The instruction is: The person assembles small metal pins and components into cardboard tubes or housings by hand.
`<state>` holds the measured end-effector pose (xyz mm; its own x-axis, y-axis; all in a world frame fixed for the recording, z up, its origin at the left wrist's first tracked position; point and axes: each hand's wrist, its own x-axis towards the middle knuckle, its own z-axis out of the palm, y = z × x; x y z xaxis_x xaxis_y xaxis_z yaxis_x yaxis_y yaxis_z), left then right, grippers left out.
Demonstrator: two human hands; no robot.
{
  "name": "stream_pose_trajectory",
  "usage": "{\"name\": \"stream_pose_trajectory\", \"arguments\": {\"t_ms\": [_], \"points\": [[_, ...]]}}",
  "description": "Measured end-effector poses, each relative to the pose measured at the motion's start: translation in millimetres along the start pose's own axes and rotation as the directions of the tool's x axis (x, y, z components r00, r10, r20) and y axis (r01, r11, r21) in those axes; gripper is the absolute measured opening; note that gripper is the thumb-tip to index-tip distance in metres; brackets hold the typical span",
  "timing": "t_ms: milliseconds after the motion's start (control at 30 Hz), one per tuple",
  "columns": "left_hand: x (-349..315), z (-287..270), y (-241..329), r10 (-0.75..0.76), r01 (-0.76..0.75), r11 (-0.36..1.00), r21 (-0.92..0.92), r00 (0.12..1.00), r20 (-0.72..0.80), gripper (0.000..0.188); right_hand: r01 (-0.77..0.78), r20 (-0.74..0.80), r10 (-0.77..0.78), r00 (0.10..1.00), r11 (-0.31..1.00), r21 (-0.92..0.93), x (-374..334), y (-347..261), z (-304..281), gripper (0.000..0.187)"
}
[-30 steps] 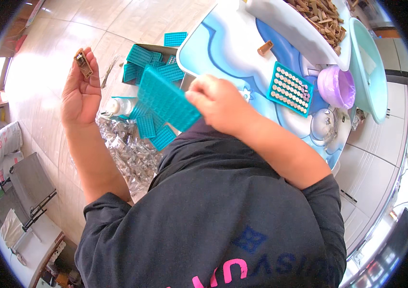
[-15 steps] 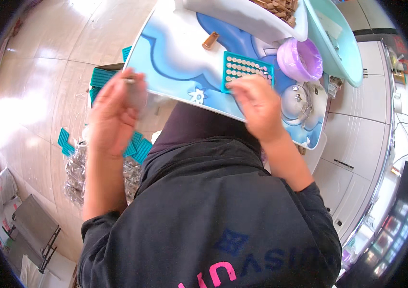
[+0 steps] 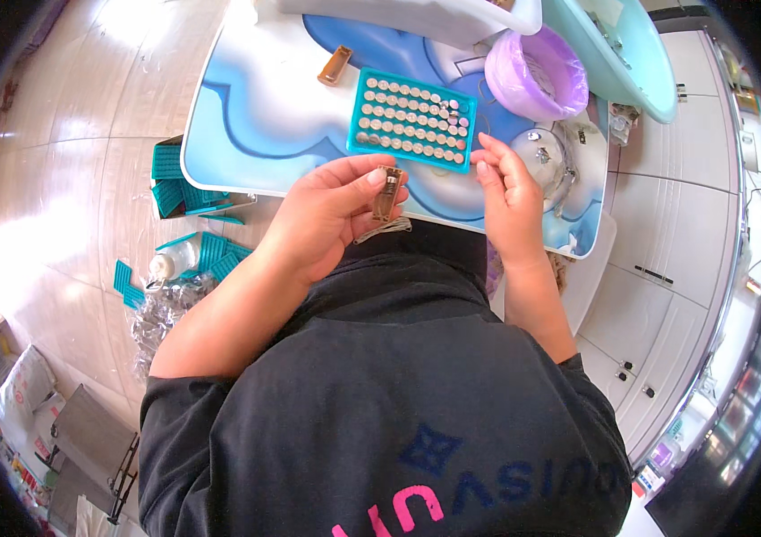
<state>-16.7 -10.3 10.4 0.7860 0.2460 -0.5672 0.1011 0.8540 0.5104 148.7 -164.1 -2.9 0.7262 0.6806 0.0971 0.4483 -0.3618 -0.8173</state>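
My left hand (image 3: 331,206) is closed around a small brown plastic casing (image 3: 386,195), which has a dark, partly shiny middle. Whitish strands (image 3: 384,230) show just below these fingers; whether they join the casing I cannot tell. Beyond both hands lies a teal tray (image 3: 352,134) with rows of small round silver discs (image 3: 411,117), like button cells. At its near right corner is my right hand (image 3: 514,199), fingers partly bent and apart, with nothing visible in them. Another brown piece (image 3: 335,66), wedge-shaped, lies on the table left of the tray.
The blue and white table (image 3: 259,107) carries a lilac lined tub (image 3: 505,72), a white bin (image 3: 416,20) and a clear bag of shiny parts (image 3: 546,157). A mint basin (image 3: 653,67) stands at right. Teal trays (image 3: 179,170) and plastic-wrapped items (image 3: 165,313) lie on the floor left.
My left hand has come right, from beyond the table's left edge to in front of the teal tray, with the brown casing in it. The right hand has drawn off the tray to its right corner.
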Motion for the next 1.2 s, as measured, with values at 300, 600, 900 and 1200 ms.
{"name": "stream_pose_trajectory", "arguments": {"t_ms": [300,600,900,1200], "points": [[14.5,15.5,-6.7,-0.023,0.023,0.996,-0.087,1.0,0.002,0.023,0.34,0.008,-0.353,0.935,0.894,-0.293,12.9,-2.8,6.9,0.018],[18.6,15.7,-6.7,-0.038,0.037,0.995,-0.09,0.999,-0.011,0.023,0.443,0.009,-0.455,0.89,0.86,-0.252,17.6,-14.2,9.1,0.015],[21.1,10.7,-12.2,-0.022,0.024,0.993,-0.114,1.0,0.012,0.022,0.537,0.082,-0.531,0.844,0.838,-0.095,15.4,-32.0,23.5,0.015],[21.2,13.9,-15.0,-0.014,0.009,0.995,-0.104,0.999,-0.046,0.021,0.558,0.086,-0.552,0.829,0.827,-0.068,9.5,-29.3,26.5,0.014]]}}
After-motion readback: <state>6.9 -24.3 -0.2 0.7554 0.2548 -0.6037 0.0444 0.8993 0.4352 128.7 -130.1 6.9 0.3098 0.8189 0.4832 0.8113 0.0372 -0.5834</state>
